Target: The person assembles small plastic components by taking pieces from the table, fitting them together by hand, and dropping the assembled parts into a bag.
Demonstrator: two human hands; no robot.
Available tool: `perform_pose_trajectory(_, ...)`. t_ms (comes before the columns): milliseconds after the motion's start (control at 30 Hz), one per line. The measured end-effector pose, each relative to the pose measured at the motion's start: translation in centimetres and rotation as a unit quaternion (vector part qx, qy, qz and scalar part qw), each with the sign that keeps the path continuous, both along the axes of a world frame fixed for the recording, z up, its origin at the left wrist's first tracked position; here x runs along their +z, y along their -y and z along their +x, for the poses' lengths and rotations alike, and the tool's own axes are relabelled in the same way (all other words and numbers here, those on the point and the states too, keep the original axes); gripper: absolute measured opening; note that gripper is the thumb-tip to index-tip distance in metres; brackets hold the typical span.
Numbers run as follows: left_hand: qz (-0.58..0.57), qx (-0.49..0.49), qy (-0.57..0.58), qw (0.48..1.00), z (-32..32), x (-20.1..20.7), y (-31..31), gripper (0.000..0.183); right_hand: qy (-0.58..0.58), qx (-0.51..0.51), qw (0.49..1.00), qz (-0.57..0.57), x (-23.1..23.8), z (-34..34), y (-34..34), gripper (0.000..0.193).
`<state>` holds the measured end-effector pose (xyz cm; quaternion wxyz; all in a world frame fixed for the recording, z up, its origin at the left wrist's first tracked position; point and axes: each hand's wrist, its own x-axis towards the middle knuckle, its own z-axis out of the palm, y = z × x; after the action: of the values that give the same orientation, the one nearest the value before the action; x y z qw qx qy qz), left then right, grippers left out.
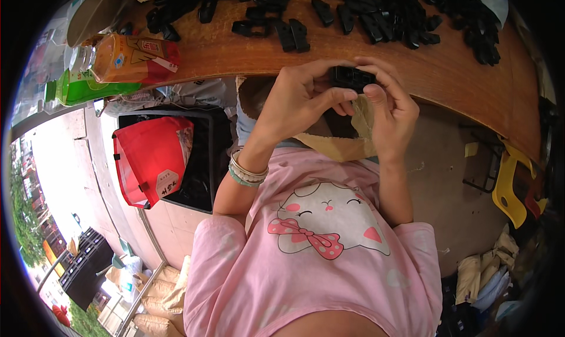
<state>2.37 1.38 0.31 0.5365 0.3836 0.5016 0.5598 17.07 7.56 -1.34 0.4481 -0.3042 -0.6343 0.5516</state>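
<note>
Just over the near edge of the wooden table, both hands hold up a small black plastic part (pixel 352 77) with a recessed, block-like shape. My left hand (pixel 303 96) grips its left end, thumb along the lower side. On the right end, my right hand (pixel 393 104) closes with thumb and fingers. Under the hands, on my lap, lies an opened brown paper or cardboard container (pixel 335 147); its inside is mostly hidden. Similar black plastic parts (pixel 376 25) lie scattered and heaped across the far side of the table, some single pieces (pixel 299 36) nearer me.
The wooden table (pixel 235 57) curves across the front. An orange-and-red package (pixel 135 57) and a green one (pixel 82 90) sit at its left. Below them a red bag (pixel 153 157) rests in a black bin (pixel 220 154). A yellow plastic piece (pixel 509 187) stands low on the right.
</note>
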Motion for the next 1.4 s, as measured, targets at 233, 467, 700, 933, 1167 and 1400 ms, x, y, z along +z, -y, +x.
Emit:
perform_pose_trajectory(233, 0.153, 0.070, -0.276, 0.946, 1.0, 0.1, 0.0, 0.033, -0.042, -0.027, 0.996, -0.078, 0.4, -1.1, 1.3, 0.029)
perform_pose_trajectory(467, 0.038, 0.152, -0.273, 0.949, -1.0, -0.7, 0.8, 0.030, 0.086, 0.093, 0.990, 0.065, -1.3, 1.4, -1.0, 0.028)
perform_pose_trajectory(700, -0.078, 0.284, -0.423, 0.857, -4.6, -2.1, -2.5, 0.027, 0.242, -0.182, 0.919, 0.251, -1.3, 2.7, -6.5, 0.018)
perform_pose_trajectory(933, -0.023, 0.283, -0.243, 0.927, -4.4, -1.9, -1.7, 0.023, 0.404, -0.235, 0.775, 0.425, -2.4, 5.3, -12.3, 0.019)
perform_pose_trajectory(1167, 0.009, 0.258, -0.042, 0.965, -3.6, -0.8, 0.0, 0.029, 0.322, -0.274, 0.900, 0.101, -1.7, 4.9, -8.3, 0.020)
perform_pose_trajectory(1400, -0.003, 0.141, 0.031, 0.990, -0.8, 0.4, -0.2, 0.034, -0.013, -0.031, 0.997, 0.075, 0.7, -0.1, -1.6, 0.018)
